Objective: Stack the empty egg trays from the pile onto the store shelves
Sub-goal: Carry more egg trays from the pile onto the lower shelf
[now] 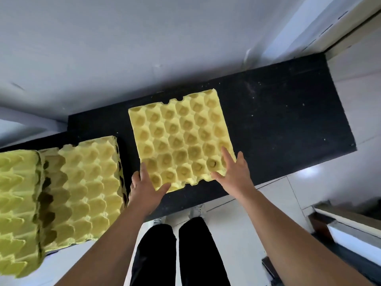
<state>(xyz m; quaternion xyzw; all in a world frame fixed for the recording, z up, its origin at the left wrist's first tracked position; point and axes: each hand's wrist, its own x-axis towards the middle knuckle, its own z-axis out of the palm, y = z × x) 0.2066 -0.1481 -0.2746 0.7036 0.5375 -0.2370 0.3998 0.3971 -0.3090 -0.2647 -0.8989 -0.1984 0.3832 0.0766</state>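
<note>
A single yellow egg tray (181, 139) lies flat on a black shelf (278, 124), cups up. My left hand (146, 188) holds its near left corner, thumb laid over the front rim and fingers along the left edge. My right hand (235, 172) rests on the near right corner with fingers straight and spread over the cups. To the left stands a tall pile of yellow egg trays (86, 190), with a second pile (18, 211) close beside it at the frame's left edge.
A grey wall (144, 48) backs the shelf. Bare black shelf surface stretches to the right of the tray. White floor tiles (305, 193) and my dark trouser legs (175, 254) are below. A low unit (350, 230) sits at lower right.
</note>
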